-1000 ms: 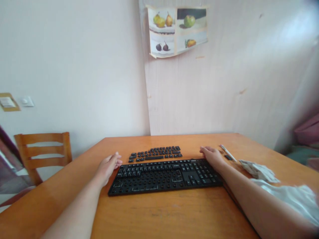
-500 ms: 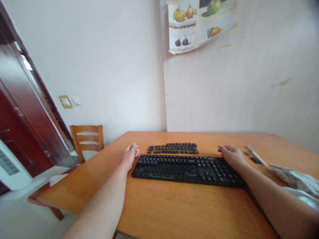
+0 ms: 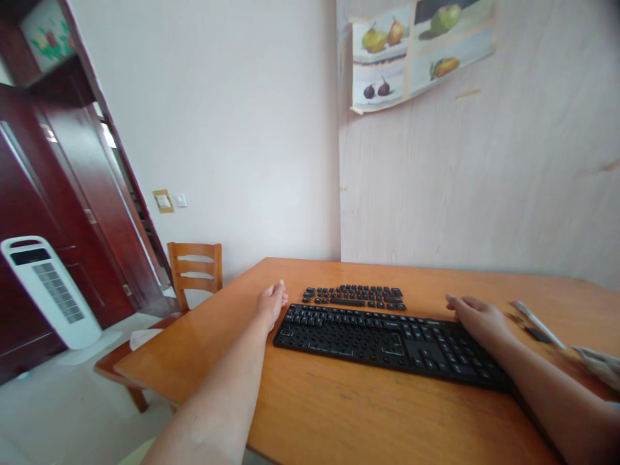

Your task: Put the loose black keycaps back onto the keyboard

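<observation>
A black keyboard (image 3: 387, 345) lies flat on the wooden table, many keycaps gone from its letter area; the number pad side still carries keys. Behind it, loose black keycaps (image 3: 356, 297) are laid out in rows, a long space bar among them. Beside the keyboard's left end rests my left hand (image 3: 272, 305), thumb side up, its fingers loosely bent with nothing seen in them. My right hand (image 3: 478, 316) lies at the far right part of the keyboard, fingers relaxed and pointing left, its palm hidden. It appears to hold nothing.
To the right on the table (image 3: 378, 413) are a white stick-like tool (image 3: 540, 323), a small dark piece (image 3: 537, 334) and a crumpled cloth or bag (image 3: 600, 365). A wooden chair (image 3: 196, 268) stands past the left edge, near a white tower fan (image 3: 53, 290).
The view has swung left, so the whole scene sits further right and more of the fan shows. Both hands stay in about the same places by the keyboard.
</observation>
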Demonstrator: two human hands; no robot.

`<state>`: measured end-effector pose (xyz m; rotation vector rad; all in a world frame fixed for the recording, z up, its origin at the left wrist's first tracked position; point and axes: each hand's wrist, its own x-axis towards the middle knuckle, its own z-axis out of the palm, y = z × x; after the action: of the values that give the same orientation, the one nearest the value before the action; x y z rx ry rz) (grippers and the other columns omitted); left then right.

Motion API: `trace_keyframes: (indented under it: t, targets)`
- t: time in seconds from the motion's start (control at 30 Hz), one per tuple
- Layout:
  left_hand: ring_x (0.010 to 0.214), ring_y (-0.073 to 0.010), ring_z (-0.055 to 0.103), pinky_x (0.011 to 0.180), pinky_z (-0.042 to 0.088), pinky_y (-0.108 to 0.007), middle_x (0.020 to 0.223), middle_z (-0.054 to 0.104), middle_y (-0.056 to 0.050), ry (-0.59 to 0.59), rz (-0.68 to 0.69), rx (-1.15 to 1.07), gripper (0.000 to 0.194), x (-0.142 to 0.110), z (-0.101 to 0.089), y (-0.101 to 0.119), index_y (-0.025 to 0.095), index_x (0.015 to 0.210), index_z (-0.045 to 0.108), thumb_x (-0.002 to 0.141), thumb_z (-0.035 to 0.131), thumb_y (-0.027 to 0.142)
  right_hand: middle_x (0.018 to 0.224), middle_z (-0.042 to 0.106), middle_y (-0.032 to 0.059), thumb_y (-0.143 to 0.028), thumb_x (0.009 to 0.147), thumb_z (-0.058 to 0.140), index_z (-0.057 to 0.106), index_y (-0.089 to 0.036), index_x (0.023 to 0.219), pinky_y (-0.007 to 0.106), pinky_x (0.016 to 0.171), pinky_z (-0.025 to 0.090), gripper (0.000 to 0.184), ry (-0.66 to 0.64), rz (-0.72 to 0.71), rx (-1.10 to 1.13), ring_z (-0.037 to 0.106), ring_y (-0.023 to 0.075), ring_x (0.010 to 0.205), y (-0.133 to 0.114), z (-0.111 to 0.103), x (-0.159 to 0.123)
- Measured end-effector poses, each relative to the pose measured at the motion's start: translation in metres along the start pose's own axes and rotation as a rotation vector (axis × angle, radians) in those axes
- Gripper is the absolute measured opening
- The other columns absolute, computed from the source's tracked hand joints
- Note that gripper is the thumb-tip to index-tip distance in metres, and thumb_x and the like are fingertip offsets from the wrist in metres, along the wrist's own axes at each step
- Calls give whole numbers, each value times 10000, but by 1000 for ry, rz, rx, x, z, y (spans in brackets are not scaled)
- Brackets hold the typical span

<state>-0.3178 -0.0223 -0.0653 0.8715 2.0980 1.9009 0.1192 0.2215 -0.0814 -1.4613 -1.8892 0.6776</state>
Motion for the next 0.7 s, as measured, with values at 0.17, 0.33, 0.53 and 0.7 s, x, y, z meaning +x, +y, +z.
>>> trace_keyframes:
  t: [0.17,0.33,0.53,0.7]
  targets:
    - [637,-155,631,660,532,-300,721,670,-68,-12,-9,17,583,3,-2,-1,124,861,647,791,531,690,682,675,66,-606,839,401,721,-190,820,331,626,420,525,29,21,17,622,238,683,-4,-3,-3]
    - [691,-164,645,704,539,-306,768,682,-73,-57,-20,68,591,2,-2,0,130,884,645,784,525,700,769,699,102,-573,853,433,707,-217,776,329,613,394,457,84,14,-156,635,271,769,-3,-8,1]
    - [722,-183,663,722,548,-322,787,691,-99,-179,-62,193,574,8,-8,10,132,860,629,787,512,689,794,695,100,-572,893,384,702,-230,804,310,615,388,474,34,26,-212,639,265,807,-2,-7,3]
    - [693,-200,660,669,542,-330,769,695,-97,-319,-7,354,464,25,-4,42,144,835,619,776,564,601,845,692,123,-618,896,327,705,-227,833,323,607,381,547,8,65,-260,634,281,836,-6,-5,2]
